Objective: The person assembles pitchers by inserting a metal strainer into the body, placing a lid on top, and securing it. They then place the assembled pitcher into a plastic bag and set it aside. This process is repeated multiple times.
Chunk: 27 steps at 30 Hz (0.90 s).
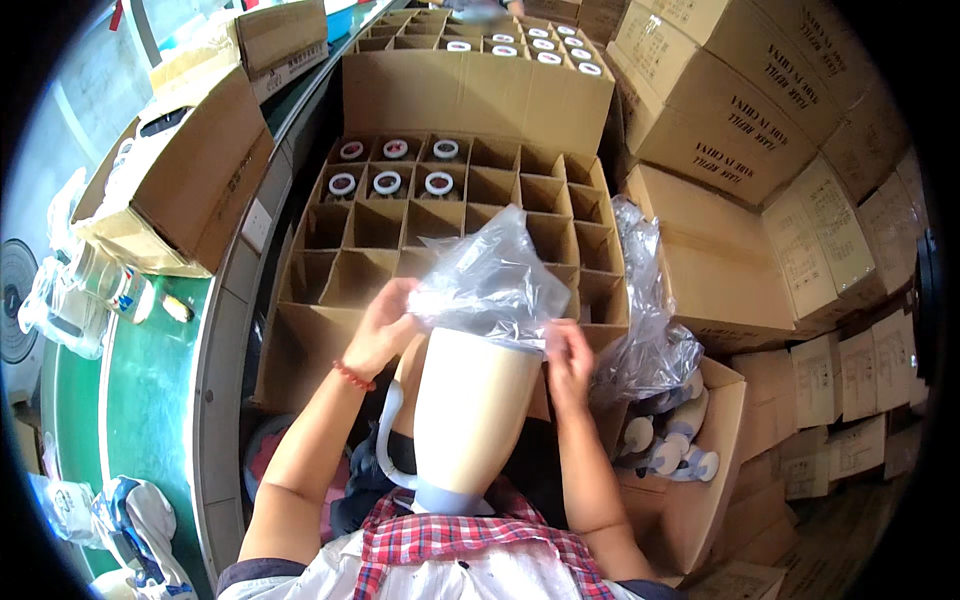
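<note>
On the near side of the divided carton (pixel 310 335): cream jug (pixel 470 420) could tip

Left hand (pixel 385 325) pinches the clear plastic bag (pixel 490 275) at its mouth; blurred right hand (pixel 570 365) seemingly grasps the bag's edge. Neither holds the handle (pixel 387 430), so hard tugging could cause toppling or tearing.

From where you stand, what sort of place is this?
Probably a packing area in a factory or warehouse. Cardboard cartons are stacked at the right, a divided box with some filled compartments stands in front, and a clear plastic bag is held at the top of a cream jug.
</note>
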Tool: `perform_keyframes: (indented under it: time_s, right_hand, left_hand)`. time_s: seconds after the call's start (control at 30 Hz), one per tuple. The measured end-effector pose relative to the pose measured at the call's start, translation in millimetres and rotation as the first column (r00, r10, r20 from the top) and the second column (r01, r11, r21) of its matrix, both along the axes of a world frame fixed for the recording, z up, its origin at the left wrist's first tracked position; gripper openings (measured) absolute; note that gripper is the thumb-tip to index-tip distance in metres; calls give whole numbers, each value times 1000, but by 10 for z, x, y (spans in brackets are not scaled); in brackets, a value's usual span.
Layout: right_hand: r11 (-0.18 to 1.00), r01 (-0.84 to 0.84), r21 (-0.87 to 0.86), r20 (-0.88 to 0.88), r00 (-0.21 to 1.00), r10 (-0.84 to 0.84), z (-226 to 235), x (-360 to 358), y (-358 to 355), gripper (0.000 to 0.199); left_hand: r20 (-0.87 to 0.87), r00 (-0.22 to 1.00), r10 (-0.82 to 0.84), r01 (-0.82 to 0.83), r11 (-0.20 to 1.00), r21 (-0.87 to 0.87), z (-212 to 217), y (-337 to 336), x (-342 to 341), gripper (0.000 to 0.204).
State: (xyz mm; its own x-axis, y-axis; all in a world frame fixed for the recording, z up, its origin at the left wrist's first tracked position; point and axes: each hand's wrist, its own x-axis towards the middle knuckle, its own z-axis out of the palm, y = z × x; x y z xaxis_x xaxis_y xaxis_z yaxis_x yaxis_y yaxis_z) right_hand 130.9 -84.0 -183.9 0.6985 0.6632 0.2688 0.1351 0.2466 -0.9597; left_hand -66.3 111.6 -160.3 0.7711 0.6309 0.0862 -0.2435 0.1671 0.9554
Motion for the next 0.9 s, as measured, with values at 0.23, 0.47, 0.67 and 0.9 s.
perform_keyframes:
  time_s: [0.23, 0.47, 0.67, 0.9]
  right_hand:
    - [980, 143, -139, 715, 699, 0, -140, -121, -517, 16]
    - [936, -109, -334, 532, 798, 283, 280, -376, -738, 12]
    - [914, -227, -336, 536, 752, 384, 428, -660, -1060, 8]
    - [666, -637, -387, 143, 672, 726, 214, -774, -1962, 7]
  left_hand:
    - [-276, 956, 101, 124, 713, 691, -330, -143, -511, 22]
    - [-358, 880, 313, -112, 868, 484, -365, -438, -533, 11]
    - [-292, 917, 270, -286, 958, -15, -237, -675, -668, 13]
    - [-697, 675, -241, 382, 923, 52, 44, -1448, -1730, 12]
